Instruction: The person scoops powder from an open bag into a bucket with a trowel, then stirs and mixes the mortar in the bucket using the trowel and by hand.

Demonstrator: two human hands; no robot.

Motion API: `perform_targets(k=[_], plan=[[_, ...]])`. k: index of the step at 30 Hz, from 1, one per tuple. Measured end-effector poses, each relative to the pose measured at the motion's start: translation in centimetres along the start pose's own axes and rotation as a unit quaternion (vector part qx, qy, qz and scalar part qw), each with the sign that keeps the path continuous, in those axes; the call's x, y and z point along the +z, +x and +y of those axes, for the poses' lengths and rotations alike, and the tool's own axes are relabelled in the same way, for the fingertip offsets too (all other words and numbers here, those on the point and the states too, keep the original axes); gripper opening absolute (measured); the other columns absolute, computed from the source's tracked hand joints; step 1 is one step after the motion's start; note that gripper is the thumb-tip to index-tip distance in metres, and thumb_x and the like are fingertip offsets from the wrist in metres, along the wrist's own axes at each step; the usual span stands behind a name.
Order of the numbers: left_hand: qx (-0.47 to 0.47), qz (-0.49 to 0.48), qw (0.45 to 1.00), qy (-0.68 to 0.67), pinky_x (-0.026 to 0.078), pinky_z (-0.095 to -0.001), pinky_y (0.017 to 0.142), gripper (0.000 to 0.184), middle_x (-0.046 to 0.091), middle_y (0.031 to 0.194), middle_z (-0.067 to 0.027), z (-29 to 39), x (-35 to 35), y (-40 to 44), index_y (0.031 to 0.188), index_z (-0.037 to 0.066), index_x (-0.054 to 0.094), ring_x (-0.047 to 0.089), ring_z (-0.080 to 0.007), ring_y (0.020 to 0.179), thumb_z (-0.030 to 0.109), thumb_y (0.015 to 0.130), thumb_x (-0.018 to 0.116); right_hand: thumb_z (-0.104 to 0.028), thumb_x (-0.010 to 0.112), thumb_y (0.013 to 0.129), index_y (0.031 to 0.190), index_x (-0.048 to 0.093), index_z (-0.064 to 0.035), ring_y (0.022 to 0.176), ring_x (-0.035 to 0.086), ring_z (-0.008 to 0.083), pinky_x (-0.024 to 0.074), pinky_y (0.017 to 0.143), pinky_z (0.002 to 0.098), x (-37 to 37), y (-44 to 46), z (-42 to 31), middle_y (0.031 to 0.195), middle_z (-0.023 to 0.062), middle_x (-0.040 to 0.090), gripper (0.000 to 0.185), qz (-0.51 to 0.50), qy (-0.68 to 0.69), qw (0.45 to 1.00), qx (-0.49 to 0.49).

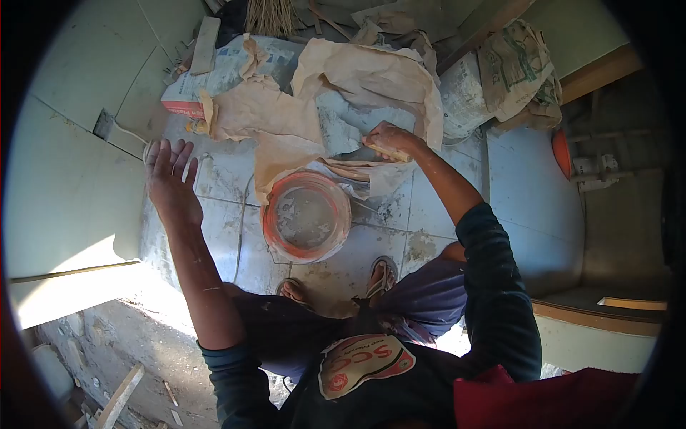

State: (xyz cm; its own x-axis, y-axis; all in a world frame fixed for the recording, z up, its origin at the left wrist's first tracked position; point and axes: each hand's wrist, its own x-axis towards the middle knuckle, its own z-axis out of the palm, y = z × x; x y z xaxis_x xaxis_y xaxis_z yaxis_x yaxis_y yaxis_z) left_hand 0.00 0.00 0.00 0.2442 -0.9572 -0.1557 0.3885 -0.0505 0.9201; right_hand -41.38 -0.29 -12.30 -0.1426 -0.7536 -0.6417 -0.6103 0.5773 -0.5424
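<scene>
My right hand (389,139) is closed round the wooden handle of a wide putty knife (343,136). Its pale, powder-coated blade points left, inside a torn-open brown paper sack (371,64) that holds grey-white powder (382,118). Empty and palm up, my left hand (174,182) is raised at the left near the wall, fingers apart. An orange-rimmed bucket (271,229) stands on the floor between the sack and my feet. Wet-looking grey material (307,214) with paler lumps lies in it.
Behind the torn sack lies a white bag with a red end (182,104). More filled sacks (468,93) stand at the back right. A straw broom (271,18) is at the far back. A cable (241,229) runs along the tiles, and wood scraps (120,397) lie lower left.
</scene>
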Motion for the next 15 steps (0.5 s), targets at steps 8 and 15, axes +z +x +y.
perform_targets(k=[8, 15], plan=[[0.000, 0.019, 1.000, -0.006, 0.038, -0.0391, 0.095, 0.059, 0.053, 0.117, -0.0149, -0.3, 0.1, -0.1, 0.135, 0.000, 0.029, 0.053, -0.0241, 0.111, 0.027, 0.090, 0.055, -0.033, 0.058, 0.088, 0.089, 0.062, -0.0017, 0.047, 0.050, 0.0120, 0.0415, 0.042, 0.0276, -4.5, -5.1, -1.5, 0.066, 0.0064, 0.056, 0.032, -0.001, 0.043, 0.998, -0.045], [-0.004, 0.025, 1.000, -0.008, 0.037, -0.0394, 0.096, 0.060, 0.052, 0.119, -0.0158, -0.2, -0.1, 0.0, 0.136, 0.000, 0.028, 0.052, -0.0247, 0.111, 0.027, 0.090, 0.055, -0.035, 0.057, 0.088, 0.089, 0.062, -0.0019, 0.048, 0.050, 0.0116, 0.0408, 0.041, 0.0271, -7.6, -9.2, -2.3, 0.066, 0.0059, 0.056, 0.034, 0.005, -0.002, 0.999, -0.051]])
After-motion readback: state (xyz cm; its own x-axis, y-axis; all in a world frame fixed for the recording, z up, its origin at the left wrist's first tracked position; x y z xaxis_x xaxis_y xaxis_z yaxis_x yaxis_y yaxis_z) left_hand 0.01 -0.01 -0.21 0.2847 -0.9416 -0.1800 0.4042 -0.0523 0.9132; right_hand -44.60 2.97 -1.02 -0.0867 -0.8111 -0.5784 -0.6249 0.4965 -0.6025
